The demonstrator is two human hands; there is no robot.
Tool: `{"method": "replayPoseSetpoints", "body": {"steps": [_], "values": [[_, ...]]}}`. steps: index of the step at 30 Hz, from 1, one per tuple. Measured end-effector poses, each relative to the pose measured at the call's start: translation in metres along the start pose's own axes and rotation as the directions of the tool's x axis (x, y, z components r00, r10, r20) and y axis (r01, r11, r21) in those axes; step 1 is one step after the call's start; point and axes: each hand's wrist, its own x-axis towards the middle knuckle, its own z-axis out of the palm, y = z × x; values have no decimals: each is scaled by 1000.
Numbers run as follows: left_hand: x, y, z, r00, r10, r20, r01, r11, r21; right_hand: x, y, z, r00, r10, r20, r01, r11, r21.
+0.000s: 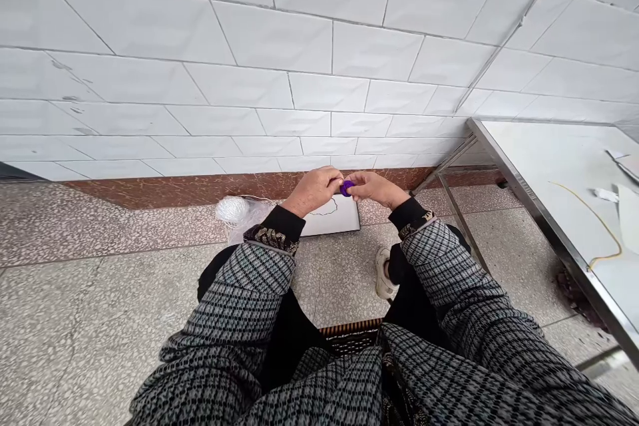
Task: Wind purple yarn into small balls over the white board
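Above a shallow white tray or board (337,218), my two hands meet fingertip to fingertip. My right hand (374,188) is closed in a pinch around a small, round purple thing (347,188) that resembles a little bundle of yarn; its exact kind is too small to tell. My left hand (315,189) is closed too, thumb and forefinger pressed together right beside the purple thing. What lies in that left pinch is hidden. A thin, dark, wavy line, thread or drawn, shows on the white surface beneath.
On the floor at left of the tray lies a white ball of yarn (233,210) with clear plastic (255,218) around it. A metal-edged table (529,196) stands at right, bearing a yellow cord (599,216) and papers. A white tiled wall (294,90) rises ahead.
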Motion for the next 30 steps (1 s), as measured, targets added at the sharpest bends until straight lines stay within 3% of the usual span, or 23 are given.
{"method": "replayPoseSetpoints", "body": {"steps": [4,7,9,12,14,16,18,20,23,27,30], "values": [[1,-5,-1,998,-37,-50,36,999,-26,-5,-4,-1,993,-3,118,-6,998,70],[4,-9,6,987,-137,-82,132,990,-54,-6,-6,0,992,-46,115,23,981,191],[5,-9,11,980,-191,-50,187,979,-81,-4,-5,1,996,-81,29,69,952,297],[5,-5,18,988,-104,115,114,990,-82,3,-1,0,972,-114,-205,181,922,342],[3,0,18,977,-7,215,26,996,-89,8,3,-2,936,-120,-331,209,946,249],[1,4,16,973,37,226,-17,996,-91,10,7,-3,927,-118,-356,159,983,88],[1,5,11,989,18,149,-6,996,-84,8,8,-4,961,-85,-265,75,996,-48],[1,4,6,997,-21,69,27,996,-85,4,7,-4,997,-18,-79,11,995,-100],[2,0,1,998,-45,38,49,994,-102,-3,2,-3,988,20,154,-16,999,-33],[4,-3,4,991,-125,-40,120,985,-123,-8,-6,-4,984,-2,181,-38,975,217],[5,-4,11,978,-201,-53,194,974,-119,-8,-8,-5,993,-17,113,-27,927,373]]}}
